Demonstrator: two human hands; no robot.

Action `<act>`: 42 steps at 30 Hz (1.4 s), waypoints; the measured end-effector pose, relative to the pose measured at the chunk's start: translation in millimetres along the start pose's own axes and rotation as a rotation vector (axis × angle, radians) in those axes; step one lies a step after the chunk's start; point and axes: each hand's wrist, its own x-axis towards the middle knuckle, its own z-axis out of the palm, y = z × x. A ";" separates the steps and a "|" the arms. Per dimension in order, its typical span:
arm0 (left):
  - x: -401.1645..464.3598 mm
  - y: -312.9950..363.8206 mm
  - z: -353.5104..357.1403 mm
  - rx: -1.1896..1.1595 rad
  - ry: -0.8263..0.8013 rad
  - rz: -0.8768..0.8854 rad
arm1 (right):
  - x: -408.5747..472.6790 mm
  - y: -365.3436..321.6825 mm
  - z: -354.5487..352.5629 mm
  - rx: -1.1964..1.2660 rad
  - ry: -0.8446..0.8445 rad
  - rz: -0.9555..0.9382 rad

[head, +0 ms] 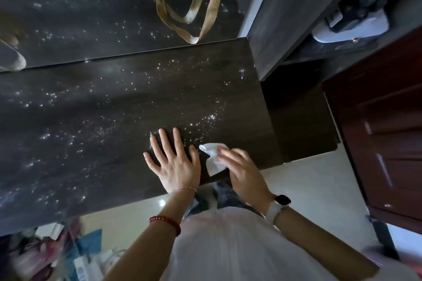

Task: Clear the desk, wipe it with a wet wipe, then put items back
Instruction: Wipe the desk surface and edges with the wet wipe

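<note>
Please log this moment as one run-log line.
stage: wiping | left hand: flat on desk | right hand: holds wet wipe | desk: wet droplets

White top (228, 246), red bead bracelet (165, 221), white-strapped black watch (279, 205).

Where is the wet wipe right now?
In the head view, the wet wipe lies on the desk near its front right corner, under the right hand, beside the flat left hand.
</note>
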 end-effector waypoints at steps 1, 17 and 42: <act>-0.1 0.2 0.5 -0.001 0.007 0.004 | 1.3 0.3 -7.5 0.105 0.032 0.067; -1.2 -0.6 2.1 0.009 0.034 0.009 | 35.4 46.1 -36.7 -0.450 0.046 0.246; 15.4 -11.3 -20.4 -0.061 -0.018 0.009 | 29.1 16.7 11.1 -0.229 -0.050 -0.093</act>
